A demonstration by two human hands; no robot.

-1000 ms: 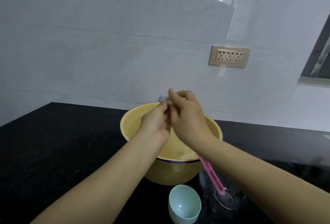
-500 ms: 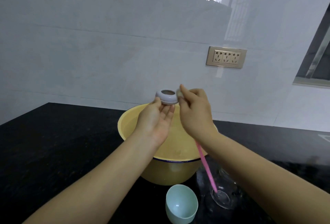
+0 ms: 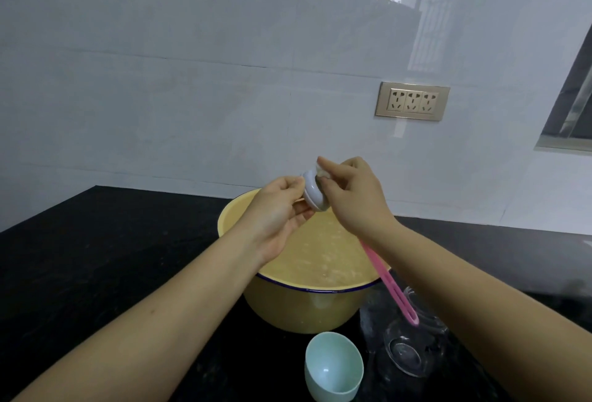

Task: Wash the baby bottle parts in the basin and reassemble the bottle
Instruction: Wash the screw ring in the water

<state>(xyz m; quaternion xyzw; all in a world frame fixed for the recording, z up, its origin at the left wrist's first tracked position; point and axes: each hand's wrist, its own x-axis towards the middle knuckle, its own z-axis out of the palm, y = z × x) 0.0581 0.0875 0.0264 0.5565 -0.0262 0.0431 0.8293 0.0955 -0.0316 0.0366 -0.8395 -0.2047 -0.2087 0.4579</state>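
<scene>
Two bare hands meet above a yellow basin (image 3: pixel 307 308) of cloudy water on a black counter (image 3: pixel 96 273). The left hand (image 3: pixel 282 212) pinches a grey collar ring (image 3: pixel 315 193), tilted on edge. The right hand (image 3: pixel 349 199) pinches a clear teat (image 3: pixel 322 171) touching the ring's far side. This looks like reassembly: seating the teat in the ring. Next, the teat likely needs pulling through until it sits evenly. A glass bottle (image 3: pixel 413 347) lies beside the basin, a pink brush (image 3: pixel 389 286) near it, and a mint cap (image 3: pixel 333 366) in front.
</scene>
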